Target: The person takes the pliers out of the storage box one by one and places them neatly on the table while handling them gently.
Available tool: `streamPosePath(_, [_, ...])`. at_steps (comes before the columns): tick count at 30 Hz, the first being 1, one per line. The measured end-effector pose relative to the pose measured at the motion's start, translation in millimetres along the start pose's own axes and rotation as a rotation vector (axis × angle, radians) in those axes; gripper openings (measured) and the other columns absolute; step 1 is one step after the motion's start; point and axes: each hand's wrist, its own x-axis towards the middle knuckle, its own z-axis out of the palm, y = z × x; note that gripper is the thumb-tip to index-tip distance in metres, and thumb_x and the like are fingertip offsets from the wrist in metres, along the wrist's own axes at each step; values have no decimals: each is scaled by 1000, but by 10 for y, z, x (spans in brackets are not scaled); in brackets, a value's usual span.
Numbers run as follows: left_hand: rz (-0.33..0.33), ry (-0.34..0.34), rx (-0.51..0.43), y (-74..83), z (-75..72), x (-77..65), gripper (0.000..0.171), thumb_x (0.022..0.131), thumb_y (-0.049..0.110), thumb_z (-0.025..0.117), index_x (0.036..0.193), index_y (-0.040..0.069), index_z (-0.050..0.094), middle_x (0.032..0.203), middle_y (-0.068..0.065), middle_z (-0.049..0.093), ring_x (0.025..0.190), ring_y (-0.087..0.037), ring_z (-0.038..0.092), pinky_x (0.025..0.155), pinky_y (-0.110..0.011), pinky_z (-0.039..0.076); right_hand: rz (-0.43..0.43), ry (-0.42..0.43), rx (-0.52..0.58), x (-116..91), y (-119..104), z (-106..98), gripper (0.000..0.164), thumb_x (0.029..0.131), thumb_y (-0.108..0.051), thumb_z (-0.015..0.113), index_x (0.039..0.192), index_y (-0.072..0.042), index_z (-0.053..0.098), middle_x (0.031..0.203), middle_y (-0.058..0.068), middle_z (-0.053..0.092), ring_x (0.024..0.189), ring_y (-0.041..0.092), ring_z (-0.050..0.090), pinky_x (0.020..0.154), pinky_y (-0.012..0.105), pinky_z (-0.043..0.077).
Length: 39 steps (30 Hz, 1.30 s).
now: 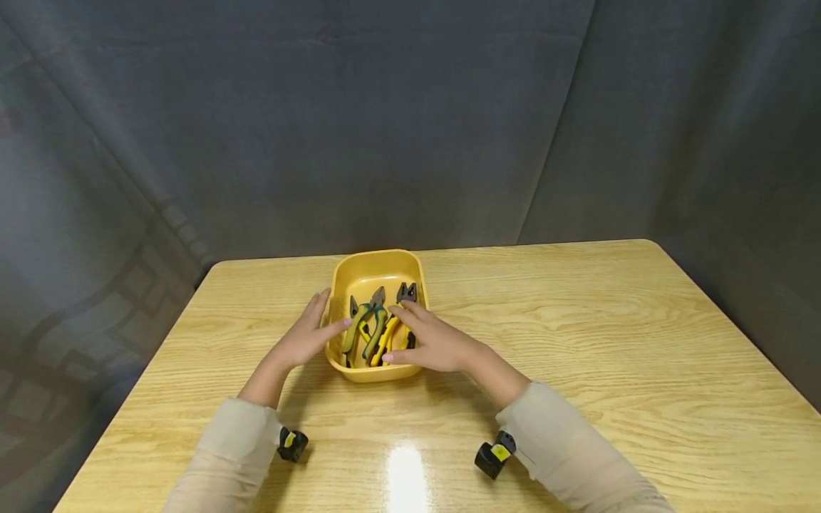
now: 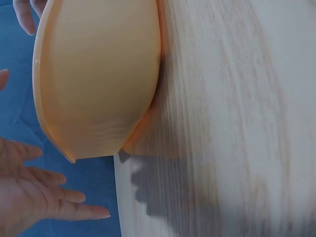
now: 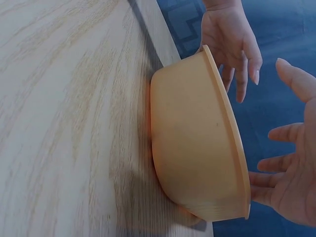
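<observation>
A yellow plastic basin (image 1: 375, 265) on the table holds several pliers, among them a green-handled pair (image 1: 379, 298) and pairs with yellow-and-black handles (image 1: 385, 340). Beside the basin's left rim is my left hand (image 1: 303, 340), fingers extended and thumb reaching over the edge. My right hand (image 1: 441, 343) hovers above the basin's right side with fingers spread, partly hiding the pliers there. In the left wrist view the left hand (image 2: 42, 195) shows straight fingers near the basin's wall (image 2: 98, 84). The right wrist view has the right hand (image 3: 296, 165) with spread fingers by the rim.
A light wood table (image 1: 577, 342) extends to both sides of the basin. Behind it hangs a dark grey cloth (image 1: 385, 128). Small black wrist cameras are worn at the left sleeve (image 1: 292, 444) and right sleeve (image 1: 495, 456).
</observation>
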Motion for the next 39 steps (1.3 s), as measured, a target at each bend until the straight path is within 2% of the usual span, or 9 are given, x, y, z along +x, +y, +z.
streamPosePath(10, [-1,-10,-106,-42,28,23,79,85,41,46,139,6,0,141,-19,1,126,-37,3,96,-55,8,3,-45,-31,88,-10,36,81,77,-58,48,138,-15,19,142,14,8,126,30,15,96,47,23])
streamPosePath(19, [-34,-28,-205,-58,16,33,79,86,42,46,139,7,-2,142,-18,0,126,-36,2,97,-54,8,29,-69,-125,166,-57,37,78,78,-55,49,138,-12,22,140,20,11,125,33,16,97,47,22])
streamPosePath(29, [-33,0,-235,-127,48,77,78,85,40,48,138,5,3,141,-20,6,126,-36,6,98,-53,10,75,-77,-234,249,-111,90,69,83,-45,50,137,-11,25,138,22,15,123,38,19,95,48,24])
streamPosePath(39, [-89,17,-195,-130,69,80,79,85,42,47,138,4,4,140,-21,8,125,-38,9,98,-51,12,118,-88,-318,324,-135,146,66,82,-44,52,135,-10,29,136,22,23,121,36,25,94,47,27])
